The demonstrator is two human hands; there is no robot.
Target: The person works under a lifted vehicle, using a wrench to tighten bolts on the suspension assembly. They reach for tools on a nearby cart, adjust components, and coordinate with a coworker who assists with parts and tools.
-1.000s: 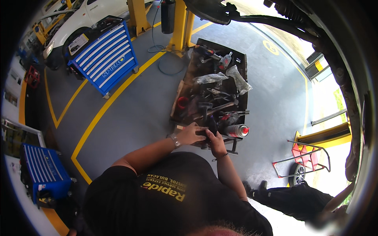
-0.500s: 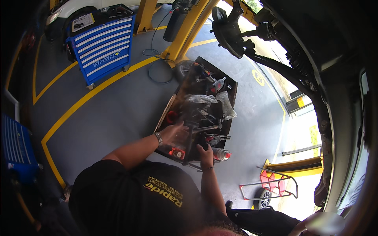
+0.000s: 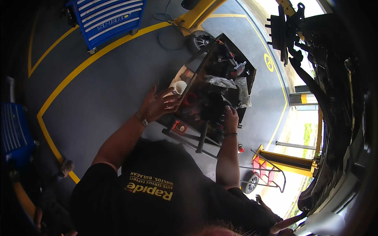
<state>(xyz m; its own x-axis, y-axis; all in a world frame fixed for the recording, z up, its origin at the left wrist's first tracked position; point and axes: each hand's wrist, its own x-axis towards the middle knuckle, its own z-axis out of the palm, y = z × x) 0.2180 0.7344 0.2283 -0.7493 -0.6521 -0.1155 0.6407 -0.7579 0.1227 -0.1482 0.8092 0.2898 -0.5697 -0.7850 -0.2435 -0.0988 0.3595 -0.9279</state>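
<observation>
My left hand (image 3: pixel 159 102), fingers spread, is at the left edge of the tool cart (image 3: pixel 248 88), just below a white cup-like item (image 3: pixel 179 87) on a light ledge. My right hand (image 3: pixel 230 117) has curled fingers at a dark object over the cart; what it grips is unclear. Around it lie clear plastic bags (image 3: pixel 218 81), a red round item (image 3: pixel 189 98) and metal tools (image 3: pixel 238 69), partly in shadow. An orange item (image 3: pixel 179 126) sits low at the cart's near end.
Blue tool cabinets (image 3: pixel 104 21) stand upper left and at far left. A tire (image 3: pixel 199 39) lies behind the cart by a yellow post (image 3: pixel 197 15). A vehicle's underside (image 3: pixel 327 86) overhangs the right. A red trolley (image 3: pixel 267 169) stands lower right. Co-workers (image 3: pixel 55 196) appear at both lower sides.
My hands, together on a dark object a second ago, have separated. The left moved up and left with fingers spread; the right moved upward. The view has shifted.
</observation>
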